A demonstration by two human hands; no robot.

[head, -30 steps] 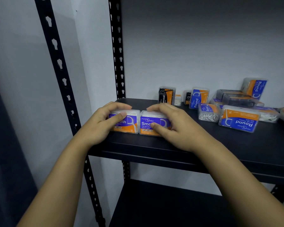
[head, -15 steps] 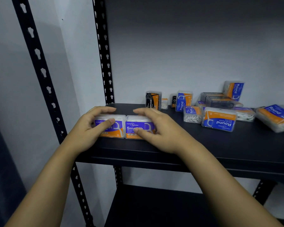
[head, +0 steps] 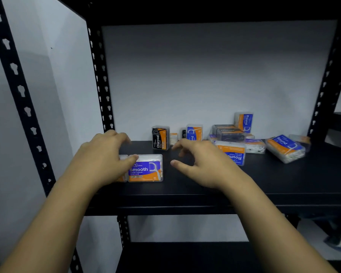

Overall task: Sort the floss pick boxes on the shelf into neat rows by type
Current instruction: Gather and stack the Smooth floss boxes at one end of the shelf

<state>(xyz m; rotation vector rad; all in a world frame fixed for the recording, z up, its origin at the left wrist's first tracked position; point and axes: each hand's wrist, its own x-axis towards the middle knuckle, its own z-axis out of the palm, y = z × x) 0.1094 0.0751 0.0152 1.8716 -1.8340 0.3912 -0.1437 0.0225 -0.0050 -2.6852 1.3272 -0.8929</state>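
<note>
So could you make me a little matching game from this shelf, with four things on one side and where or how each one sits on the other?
Things:
1. Smooth box
2. Charcoal box
3. tilted Round box
4. right hand

Places or states:
A. standing upright at the back of the shelf
B. leaning askew at the far right
C. open above the shelf, holding nothing
D. front left, lying label up beside the left hand

Pairs: 1-D, 2-A, 3-B, 4-C
</note>
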